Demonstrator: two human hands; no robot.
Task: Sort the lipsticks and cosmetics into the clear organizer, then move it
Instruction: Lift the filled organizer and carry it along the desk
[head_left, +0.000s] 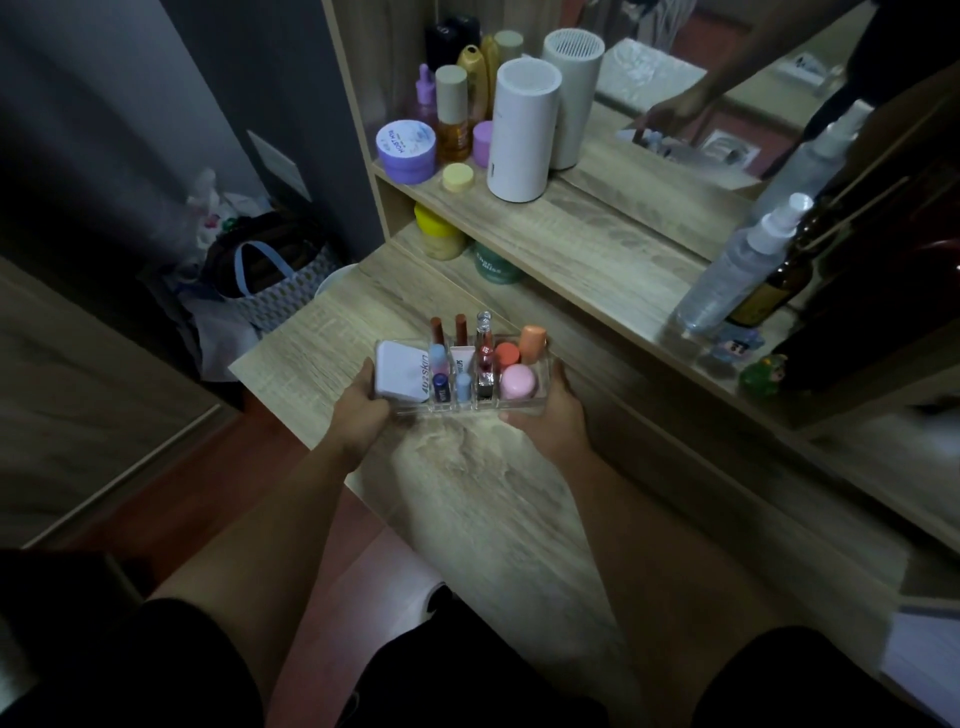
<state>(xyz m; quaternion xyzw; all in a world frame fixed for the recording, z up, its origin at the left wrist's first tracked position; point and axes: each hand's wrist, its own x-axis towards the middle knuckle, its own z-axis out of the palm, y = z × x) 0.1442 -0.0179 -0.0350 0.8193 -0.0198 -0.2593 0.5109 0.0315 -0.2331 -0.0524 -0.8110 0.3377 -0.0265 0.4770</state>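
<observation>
The left hand (363, 410) and right hand (545, 410) clamped opposite ends of the clear organizer (460, 402) over the worktop (322, 353). Its compartments looked filled with lipsticks (461, 330); sorting seemed done, moving remained.

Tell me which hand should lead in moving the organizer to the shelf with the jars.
Left, probably. Both hands grip the clear organizer, the left hand at the end with the white compact, the right hand at the other. The purple jar on the shelf sits up-left, on the left hand's side.
</observation>
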